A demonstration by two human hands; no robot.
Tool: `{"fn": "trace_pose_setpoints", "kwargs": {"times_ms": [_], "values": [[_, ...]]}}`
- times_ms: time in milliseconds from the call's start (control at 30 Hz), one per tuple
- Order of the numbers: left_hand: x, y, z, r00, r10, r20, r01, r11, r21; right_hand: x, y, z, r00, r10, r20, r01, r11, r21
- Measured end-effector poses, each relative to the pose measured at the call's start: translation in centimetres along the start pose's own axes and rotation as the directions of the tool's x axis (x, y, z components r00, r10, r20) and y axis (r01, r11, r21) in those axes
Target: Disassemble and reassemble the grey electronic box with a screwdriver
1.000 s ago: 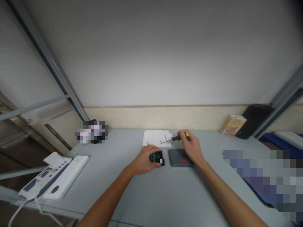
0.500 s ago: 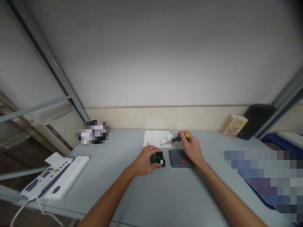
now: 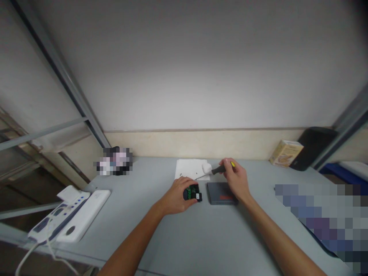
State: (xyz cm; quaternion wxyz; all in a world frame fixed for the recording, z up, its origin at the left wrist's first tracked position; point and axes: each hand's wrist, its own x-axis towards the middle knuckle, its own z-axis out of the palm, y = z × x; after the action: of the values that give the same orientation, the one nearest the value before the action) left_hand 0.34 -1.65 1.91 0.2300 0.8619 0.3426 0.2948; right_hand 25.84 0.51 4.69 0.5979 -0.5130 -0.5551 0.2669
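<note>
My left hand (image 3: 179, 196) is closed round a small black device with a green circuit board (image 3: 193, 192), its thumb at the near edge and its fingers at the far edge. In my right hand (image 3: 236, 177) is a screwdriver (image 3: 219, 170) with a dark handle and a yellow end. Its thin shaft points left, the tip close to the far edge of the device; whether they touch I cannot tell. Behind lies a white sheet of paper (image 3: 188, 166) with several tiny dark bits and a small white object (image 3: 206, 168). A flat grey box (image 3: 220, 194) sits under my right wrist.
A white power strip (image 3: 59, 216) with a cable and a white flat slab (image 3: 86, 214) lie at the left. At the back right stand a yellow box (image 3: 286, 153) and a black object (image 3: 314, 147). Blurred items lie back left and right. A wall closes off the table's rear.
The screwdriver's tip has come slightly down toward the device's far edge. My left hand keeps its hold. The whole view has shifted a little.
</note>
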Motion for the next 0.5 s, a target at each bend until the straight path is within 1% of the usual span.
{"fn": "trace_pose_setpoints", "kwargs": {"times_ms": [167, 500], "values": [[-0.02, 0.08, -0.03, 1.000, 0.001, 0.005, -0.001, 1.000, 0.029, -0.01, -0.09, 0.06, 1.000, 0.023, 0.001, -0.023, 0.998, 0.058], [0.00, -0.28, 0.15, 1.000, -0.010, 0.008, 0.010, 0.999, 0.053, -0.27, -0.27, 0.26, 0.999, 0.027, 0.025, -0.029, 0.998, 0.064]]}}
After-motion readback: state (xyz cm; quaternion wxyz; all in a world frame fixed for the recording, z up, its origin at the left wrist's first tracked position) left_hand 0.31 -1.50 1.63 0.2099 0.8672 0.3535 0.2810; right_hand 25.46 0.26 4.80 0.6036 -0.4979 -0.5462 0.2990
